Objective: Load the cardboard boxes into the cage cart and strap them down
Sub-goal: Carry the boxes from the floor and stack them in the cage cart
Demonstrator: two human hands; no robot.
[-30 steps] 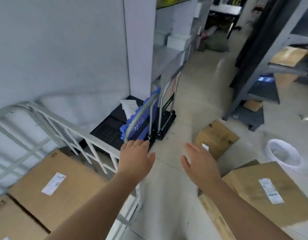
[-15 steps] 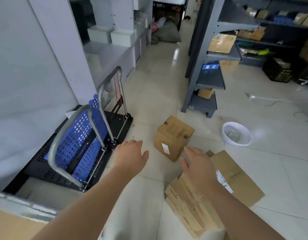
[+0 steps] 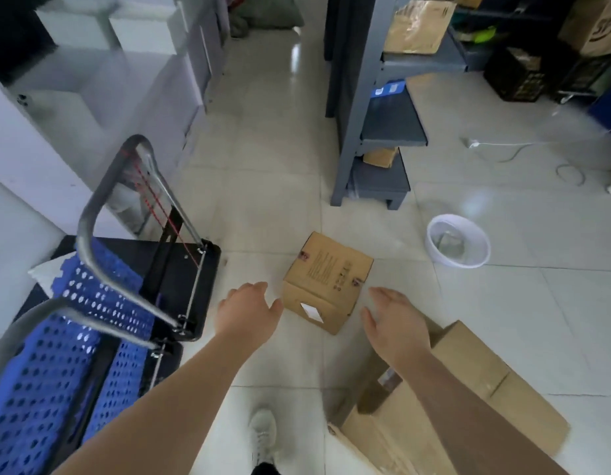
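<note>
While the left hand point(image 3: 245, 313) and right hand point(image 3: 396, 327) hover spread open either side, the small cardboard box point(image 3: 328, 279) sits mid-frame on pale floor tiles point(image 3: 262, 200), its white label point(image 3: 310, 310) unreadable; grey shelving point(image 3: 386, 121) stands upper right.

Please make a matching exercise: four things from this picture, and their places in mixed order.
1. small cardboard box
2. white basin
3. large cardboard box
4. blue trolley panel

a. far left
b. between left hand and right hand
c. bottom right corner
d. right of the small cardboard box, nearer the grey shelf

Pairs: 1-b, 2-d, 3-c, 4-a
</note>
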